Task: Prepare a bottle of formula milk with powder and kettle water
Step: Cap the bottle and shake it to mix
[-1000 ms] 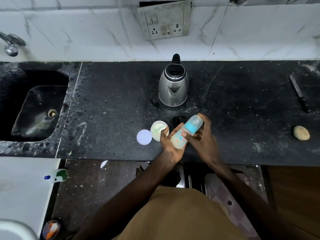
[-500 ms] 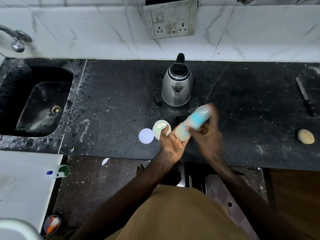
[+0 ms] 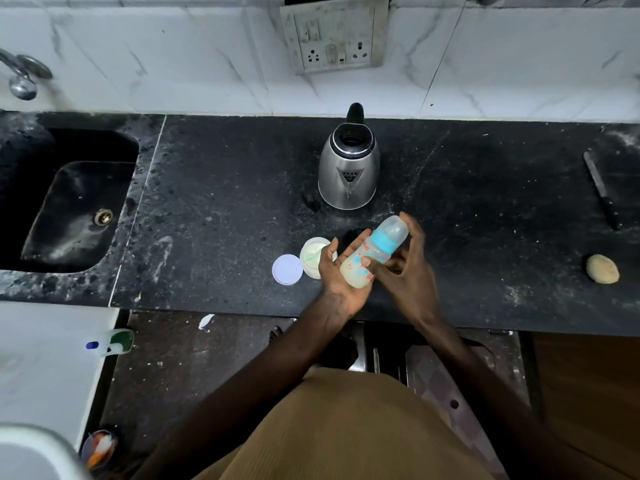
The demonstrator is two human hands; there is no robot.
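1. Bottle point(image 3: 379, 247): capped, with a blue collar. It is being held tilted just above the front of the worktop point(image 3: 207, 202), cap end pointing toward the kettle point(image 3: 348, 168). Pale milky liquid is pooling in its lower end.
2. Left hand point(image 3: 337, 275): lying spread and palm up, fingers straight, cradling the bottle's base.
3. Right hand point(image 3: 412, 275): wrapping round the bottle, thumb crossing the printed side, fingers curling behind the cap.
4. Step in hand, as I am judging it: mixing powder into water. Doing it well is meaning a firm grip on the collar, the left palm bracing the base, and short brisk shakes or swirls so that no powder is clumping at the bottom. The collar wants checking for tightness, lest liquid be escaping.
5. Powder tub point(image 3: 313, 261): standing open just beside the left hand, partly covered by it, its round lid point(image 3: 287, 269) lying touching or just beside it.
6. Kettle: standing upright behind the hands, lid open, well apart from the sink point(image 3: 76, 209).
7. Hard to make out: the teat under the clear cap; the fill level, which the right thumb is crossing; undissolved powder, possibly lingering, though I am not seeing it. The right fingertips are hiding behind the bottle.
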